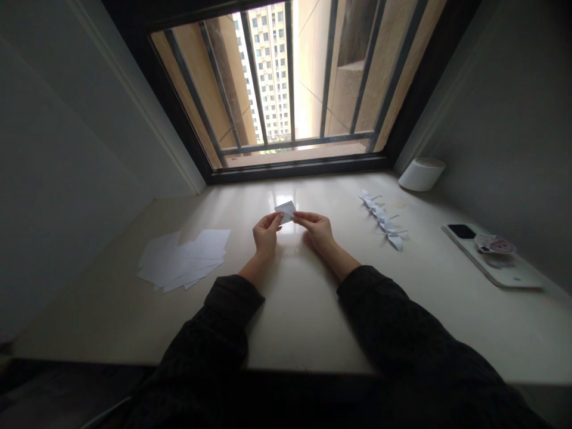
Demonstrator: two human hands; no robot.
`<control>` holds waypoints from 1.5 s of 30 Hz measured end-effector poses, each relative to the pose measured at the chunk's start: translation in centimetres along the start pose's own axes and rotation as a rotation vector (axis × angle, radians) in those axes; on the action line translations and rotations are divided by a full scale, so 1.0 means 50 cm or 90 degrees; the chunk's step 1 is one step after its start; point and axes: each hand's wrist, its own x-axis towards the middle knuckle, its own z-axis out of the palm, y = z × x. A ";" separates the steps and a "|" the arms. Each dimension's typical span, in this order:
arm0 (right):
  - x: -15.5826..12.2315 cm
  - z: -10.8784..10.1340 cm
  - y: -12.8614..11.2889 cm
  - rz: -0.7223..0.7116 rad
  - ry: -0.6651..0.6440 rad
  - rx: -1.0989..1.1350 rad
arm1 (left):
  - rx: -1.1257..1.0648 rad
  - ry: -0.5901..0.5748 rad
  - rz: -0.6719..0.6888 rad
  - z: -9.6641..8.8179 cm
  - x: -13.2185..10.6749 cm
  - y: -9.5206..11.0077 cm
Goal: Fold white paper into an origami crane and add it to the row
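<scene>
Between my two hands is a small folded piece of white paper [286, 208], held up just above the sill near the window. My left hand [267, 231] pinches its left lower edge between thumb and fingers. On the other side, my right hand [316, 227] grips the right corner with thumb and forefinger. The paper looks squarish, with a crease across it; its finer folds are too small to make out. To the right, several folded white paper cranes [382, 219] stand in a slanting row.
Loose white paper sheets [192, 257] lie in an overlapping pile at left. A white phone [491, 256] with a round grip rests at right, and a white cylinder [421, 174] stands by the right wall. Behind the pale sill [308, 322] is a barred window [292, 89].
</scene>
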 end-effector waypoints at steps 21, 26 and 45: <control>0.000 0.003 0.003 0.030 0.025 0.023 | 0.008 -0.053 0.027 -0.002 0.003 -0.001; 0.005 -0.002 0.009 0.028 0.031 0.012 | 0.003 -0.048 0.027 0.000 -0.004 0.007; -0.006 0.004 -0.011 -0.007 0.013 -0.003 | 0.069 -0.135 0.064 -0.003 -0.006 0.013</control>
